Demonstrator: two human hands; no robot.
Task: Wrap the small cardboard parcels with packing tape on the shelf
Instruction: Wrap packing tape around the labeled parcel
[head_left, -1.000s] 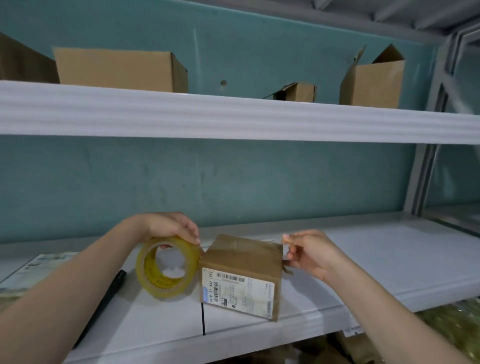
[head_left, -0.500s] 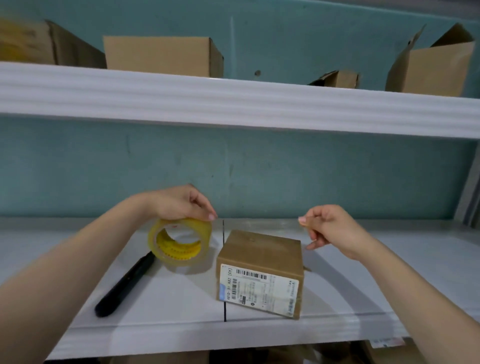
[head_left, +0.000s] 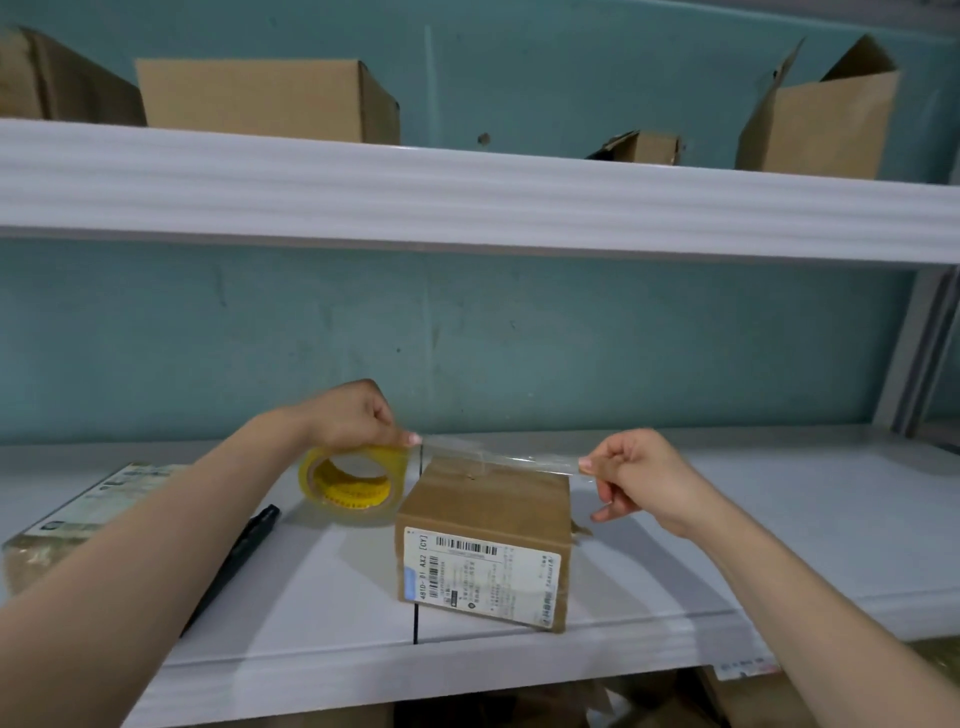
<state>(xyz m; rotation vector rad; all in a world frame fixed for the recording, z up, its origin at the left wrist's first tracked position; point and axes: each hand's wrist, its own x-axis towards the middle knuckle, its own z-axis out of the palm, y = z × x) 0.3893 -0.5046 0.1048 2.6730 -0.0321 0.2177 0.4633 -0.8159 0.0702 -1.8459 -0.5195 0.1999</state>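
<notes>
Though faint, parcel label (head_left: 480, 577) perhaps "481D-01"

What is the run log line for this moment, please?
step: tape drawn out | left hand: holds tape roll on shelf | right hand: pinches tape strip stretched over parcel

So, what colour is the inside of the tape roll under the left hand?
Yellow, with some printed text; the tape roll shows best in the head view.

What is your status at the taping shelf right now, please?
Left hand grips tape roll. Right hand pinches pulled tape strip above labelled parcel. Black marker lies left, not obstructing.
</notes>
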